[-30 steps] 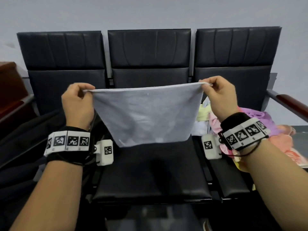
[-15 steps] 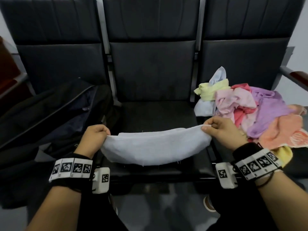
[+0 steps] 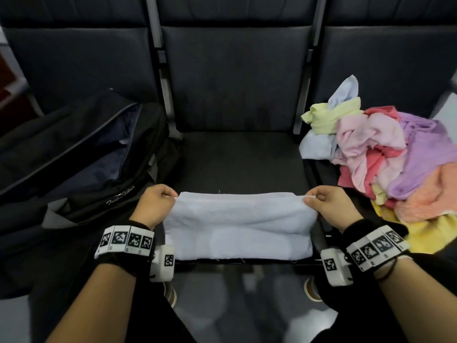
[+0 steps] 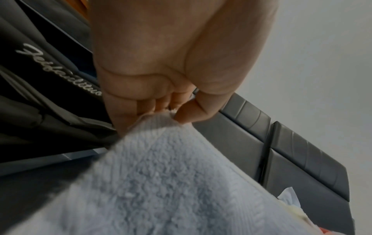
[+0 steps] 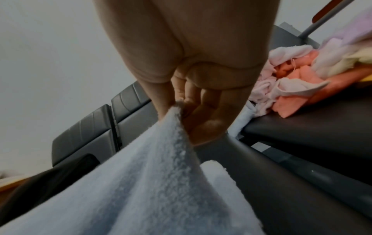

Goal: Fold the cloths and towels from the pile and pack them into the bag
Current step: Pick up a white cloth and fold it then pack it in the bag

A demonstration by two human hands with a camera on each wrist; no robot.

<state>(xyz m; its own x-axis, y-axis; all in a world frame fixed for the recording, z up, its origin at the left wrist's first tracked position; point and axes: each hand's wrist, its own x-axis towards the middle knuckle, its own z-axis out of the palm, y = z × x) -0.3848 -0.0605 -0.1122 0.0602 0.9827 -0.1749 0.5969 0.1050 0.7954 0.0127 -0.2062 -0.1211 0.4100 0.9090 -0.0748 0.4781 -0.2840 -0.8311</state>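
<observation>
Head view shows a fold in progress: the left hand and right hand each pinch a far corner of the pale blue towel, which lies between them on the middle seat, its near edge at the seat front. The open black bag sits just beyond the left hand; the pile lies beyond the right. Next, I judge, both hands must bring the pinched corners toward the near edge evenly, keeping layers aligned.

Three black seats in a row: bag on left, towel on middle near edge, cloth pile on right.
</observation>
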